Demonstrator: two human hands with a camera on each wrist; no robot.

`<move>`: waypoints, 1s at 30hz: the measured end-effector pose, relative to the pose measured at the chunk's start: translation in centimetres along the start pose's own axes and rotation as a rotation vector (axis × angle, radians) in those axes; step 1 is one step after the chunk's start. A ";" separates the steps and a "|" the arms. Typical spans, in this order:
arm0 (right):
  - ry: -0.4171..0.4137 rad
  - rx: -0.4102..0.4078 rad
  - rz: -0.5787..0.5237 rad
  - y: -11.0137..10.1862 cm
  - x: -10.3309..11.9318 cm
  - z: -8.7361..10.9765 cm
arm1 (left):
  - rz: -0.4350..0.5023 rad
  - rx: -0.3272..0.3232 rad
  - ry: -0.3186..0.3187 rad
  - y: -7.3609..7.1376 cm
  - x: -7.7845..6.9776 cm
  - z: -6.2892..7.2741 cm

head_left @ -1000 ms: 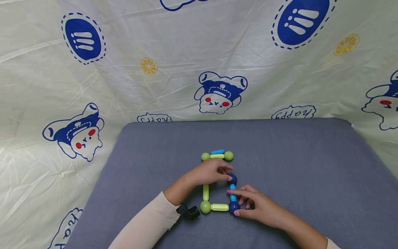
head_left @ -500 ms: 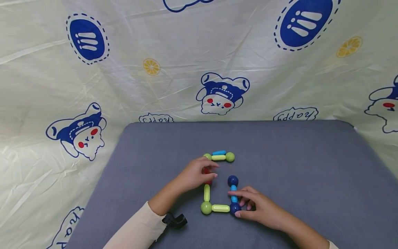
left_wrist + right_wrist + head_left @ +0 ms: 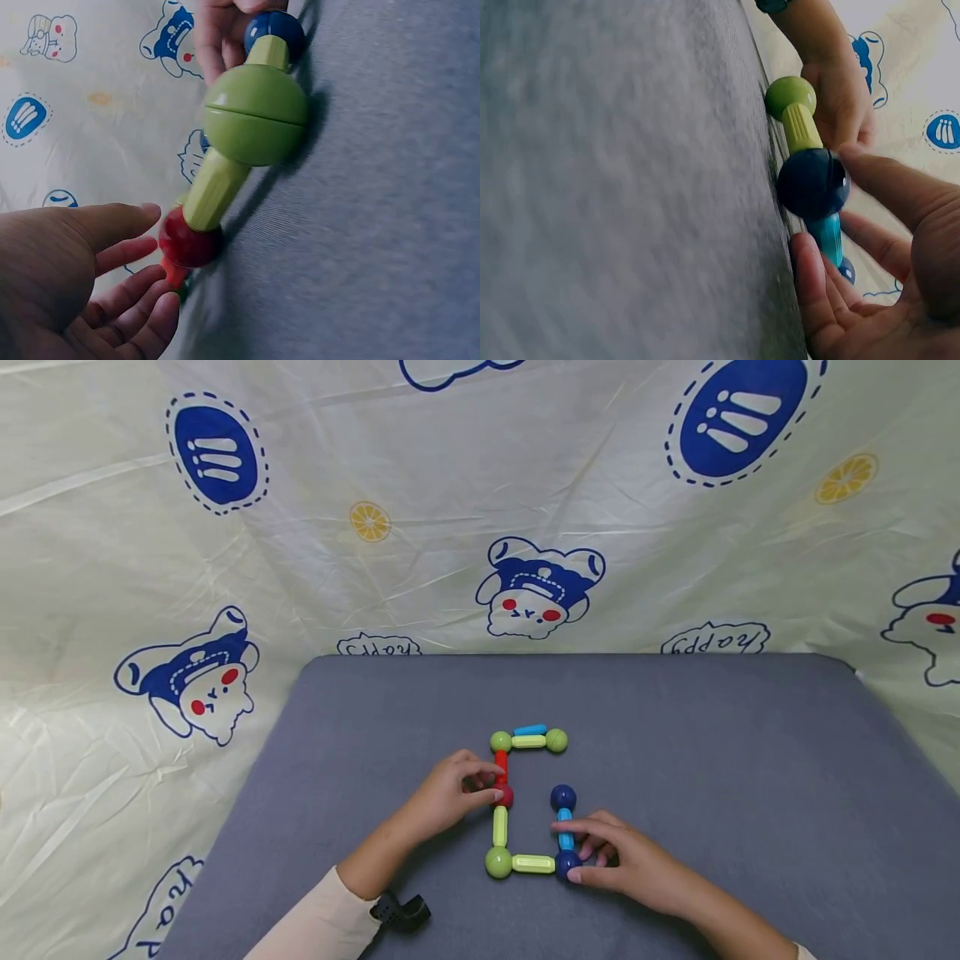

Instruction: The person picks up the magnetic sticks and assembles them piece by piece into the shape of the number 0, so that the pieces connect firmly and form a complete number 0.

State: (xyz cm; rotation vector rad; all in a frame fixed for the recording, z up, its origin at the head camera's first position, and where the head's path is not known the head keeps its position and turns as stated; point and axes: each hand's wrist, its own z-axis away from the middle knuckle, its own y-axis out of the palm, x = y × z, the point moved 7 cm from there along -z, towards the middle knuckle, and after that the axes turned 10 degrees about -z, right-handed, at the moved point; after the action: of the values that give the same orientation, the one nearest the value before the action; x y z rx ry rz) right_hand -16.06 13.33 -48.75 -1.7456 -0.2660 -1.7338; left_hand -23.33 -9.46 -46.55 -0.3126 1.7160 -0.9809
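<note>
Ball-and-stick magnetic building pieces lie joined on the grey table. My left hand (image 3: 450,795) is at their left side, fingertips right at the red ball (image 3: 191,237) and red stick (image 3: 502,762). Its thumb and fingers are spread apart in the left wrist view. A lime stick (image 3: 500,827) runs from the red ball to a green ball (image 3: 256,115). Another lime stick (image 3: 533,863) leads on to a navy ball (image 3: 814,184). My right hand (image 3: 626,860) presses its thumb on that ball, fingers curled around the light-blue stick (image 3: 826,238), which ends in a second navy ball (image 3: 563,797).
At the far end, a green ball (image 3: 501,742), a lime stick (image 3: 528,742) and another green ball (image 3: 557,741) form the top row. A blue stick (image 3: 530,729) lies just behind them. The grey table (image 3: 712,760) meets a printed cloth (image 3: 435,585) at the back.
My left hand has drawn back from the far navy ball to the left, past the red ball, uncovering the red stick. The right hand stays in place at the near navy ball.
</note>
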 end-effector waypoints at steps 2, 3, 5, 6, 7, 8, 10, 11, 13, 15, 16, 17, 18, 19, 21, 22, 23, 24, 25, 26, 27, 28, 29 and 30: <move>-0.010 0.002 -0.023 -0.2 0.0 0.0 | 0.015 0.007 -0.003 0.3 0.4 0.2; -0.015 0.002 -0.032 -0.3 0.0 -0.1 | 0.017 0.010 -0.004 0.5 0.5 0.3; -0.020 -0.010 -0.026 -0.7 0.1 -0.2 | 0.030 0.020 -0.011 0.7 0.7 0.4; -0.019 -0.019 -0.021 -0.9 0.1 -0.3 | 0.036 0.022 -0.010 0.9 0.8 0.4; -0.021 -0.031 -0.013 -1.1 0.2 -0.4 | 0.043 0.026 -0.010 1.0 0.9 0.4; -0.038 -0.047 0.000 -1.4 0.3 -0.5 | 0.052 0.029 -0.012 1.0 1.0 0.4; -0.061 -0.094 0.023 -2.0 0.6 -1.0 | 0.066 0.032 -0.016 1.1 1.2 0.4; -0.071 -0.117 0.029 -2.3 0.8 -1.2 | 0.073 0.034 -0.018 1.2 1.3 0.4; -0.097 -0.171 0.052 -3.0 1.3 -1.9 | 0.087 0.040 -0.023 1.2 1.3 0.5; -0.117 -0.224 0.074 -3.7 1.8 -2.7 | 0.091 0.043 -0.026 1.2 1.4 0.5; -0.127 -0.249 0.091 -4.1 2.1 -3.1 | 0.091 0.045 -0.027 1.2 1.4 0.5; -0.135 -0.270 0.108 -4.4 2.3 -3.6 | 0.092 0.047 -0.026 1.2 1.4 0.5; -0.138 -0.288 0.129 -4.8 2.6 -4.0 | 0.090 0.048 -0.026 1.3 1.4 0.5; -0.143 -0.303 0.152 -5.1 2.8 -4.5 | 0.089 0.049 -0.025 1.3 1.5 0.4; -0.127 -0.330 0.179 -5.7 3.0 -5.5 | 0.083 0.052 -0.024 1.4 1.6 0.4; -0.121 -0.339 0.193 -6.0 3.0 -6.0 | 0.081 0.054 -0.024 1.4 1.6 0.4; -0.109 -0.344 0.200 -6.3 3.0 -6.6 | 0.080 0.056 -0.025 1.5 1.7 0.4; -0.105 -0.347 0.207 -6.5 3.0 -7.1 | 0.083 0.059 -0.030 1.5 1.8 0.4; -0.100 -0.348 0.209 -6.7 3.0 -7.6 | 0.084 0.059 -0.028 1.5 1.8 0.4; -0.091 -0.349 0.206 -6.9 2.9 -8.2 | 0.086 0.061 -0.030 1.6 1.9 0.4; -0.088 -0.349 0.204 -7.1 2.9 -8.7 | 0.089 0.062 -0.031 1.6 1.9 0.4; -0.084 -0.349 0.208 -7.3 2.9 -9.2 | 0.094 0.062 -0.032 1.6 2.0 0.4; -0.078 -0.350 0.211 -7.4 2.9 -9.7 | 0.097 0.062 -0.031 1.6 2.0 0.4; -0.073 -0.348 0.215 -7.5 2.9 -10.1 | 0.100 0.062 -0.030 1.6 2.0 0.4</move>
State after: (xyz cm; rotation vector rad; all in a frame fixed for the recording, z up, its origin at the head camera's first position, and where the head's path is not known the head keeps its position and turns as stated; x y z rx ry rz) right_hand -28.30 12.48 -44.67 -2.0017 0.1997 -1.6315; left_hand -23.33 -9.94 -49.10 -0.1977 1.6543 -0.9494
